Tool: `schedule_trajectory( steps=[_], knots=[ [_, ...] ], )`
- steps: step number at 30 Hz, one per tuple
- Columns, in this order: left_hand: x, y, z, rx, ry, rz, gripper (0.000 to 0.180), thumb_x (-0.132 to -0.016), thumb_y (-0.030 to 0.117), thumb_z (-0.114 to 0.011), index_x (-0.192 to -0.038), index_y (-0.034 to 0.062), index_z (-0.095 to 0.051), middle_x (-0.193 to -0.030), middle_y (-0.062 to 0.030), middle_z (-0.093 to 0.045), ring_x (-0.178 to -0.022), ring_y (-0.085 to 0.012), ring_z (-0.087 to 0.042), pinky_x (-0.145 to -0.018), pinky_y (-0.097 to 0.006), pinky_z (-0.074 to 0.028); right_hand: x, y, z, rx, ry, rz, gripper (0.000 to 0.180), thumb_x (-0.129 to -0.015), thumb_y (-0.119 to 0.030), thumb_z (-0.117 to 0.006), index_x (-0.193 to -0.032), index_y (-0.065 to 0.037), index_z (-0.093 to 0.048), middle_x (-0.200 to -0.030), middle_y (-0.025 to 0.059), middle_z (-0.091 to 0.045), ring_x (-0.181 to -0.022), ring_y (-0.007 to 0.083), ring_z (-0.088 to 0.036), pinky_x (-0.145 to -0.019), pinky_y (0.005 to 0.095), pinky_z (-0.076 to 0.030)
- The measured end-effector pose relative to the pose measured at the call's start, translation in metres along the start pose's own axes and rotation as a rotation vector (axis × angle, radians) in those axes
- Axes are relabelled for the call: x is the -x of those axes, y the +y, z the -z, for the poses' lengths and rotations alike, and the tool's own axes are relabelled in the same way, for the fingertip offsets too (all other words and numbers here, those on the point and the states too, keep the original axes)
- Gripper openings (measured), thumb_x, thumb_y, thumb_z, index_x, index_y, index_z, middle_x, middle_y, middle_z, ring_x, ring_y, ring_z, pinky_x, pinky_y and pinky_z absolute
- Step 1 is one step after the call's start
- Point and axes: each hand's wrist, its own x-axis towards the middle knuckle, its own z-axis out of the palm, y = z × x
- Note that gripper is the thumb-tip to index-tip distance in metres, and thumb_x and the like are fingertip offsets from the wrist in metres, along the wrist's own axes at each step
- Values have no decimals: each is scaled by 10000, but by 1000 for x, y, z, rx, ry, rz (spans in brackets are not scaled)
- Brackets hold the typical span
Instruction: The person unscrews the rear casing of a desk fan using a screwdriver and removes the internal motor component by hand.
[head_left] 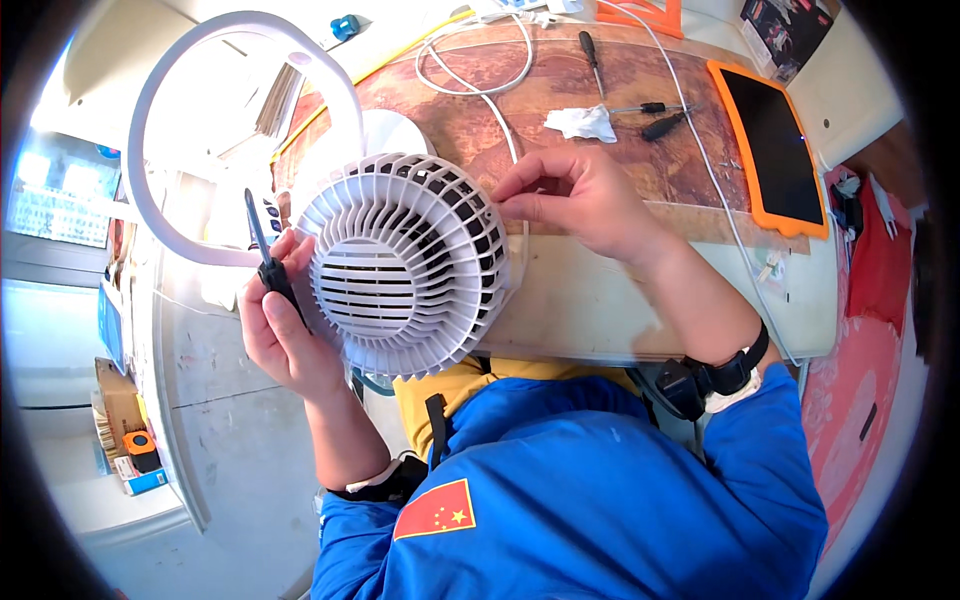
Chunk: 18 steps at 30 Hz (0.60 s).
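A white desk fan (366,282) with a round slatted grille is held up over the near edge of the table, its slatted face toward me. At its left side, my left hand (290,335) is closed around a black-handled tool (275,278) with a long, narrow metal blade pointing up; its fingertips also rest against the fan's edge. My right hand (590,205) pinches the upper right rim of the grille between thumb and index finger. Whether a small part sits between those fingertips is hidden.
A white ring-shaped lamp (140,150) arches at the left. Several black-handled screwdrivers (590,50) and a crumpled white tissue (582,123) lie on the brown mat (460,130). A white cable (500,110) crosses it. An orange-framed tablet (775,150) lies at the right.
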Motion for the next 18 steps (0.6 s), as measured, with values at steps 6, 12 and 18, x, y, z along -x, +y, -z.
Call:
schedule_trajectory(
  steps=[6,12,18],
  knots=[
    [0,2,-1,18,0,6,411,-999,285,-417,-1073,-107,-519,-1089,-279,-614,-1073,-296,-590,-1002,-434,-397,2,6,-7,-228,99,-127,138,-803,39,-671,-933,-3,-684,-901,45,-681,-833,110,-640,-790,251,-525],
    [2,1,-2,109,5,35,368,-996,250,-436,-1089,-102,-493,-1164,-308,-556,-1047,-329,-608,-962,-446,-444,1,22,-2,-128,43,29,164,-802,41,-670,-953,-16,-698,-952,70,-694,-894,124,-648,-820,258,-528],
    [3,1,-1,92,5,38,359,-994,254,-441,-1075,-93,-484,-1172,-306,-551,-1030,-336,-617,-941,-443,-463,3,20,-8,-65,83,88,182,-773,125,-640,-895,3,-698,-963,91,-658,-889,149,-634,-799,263,-526]
  ],
)
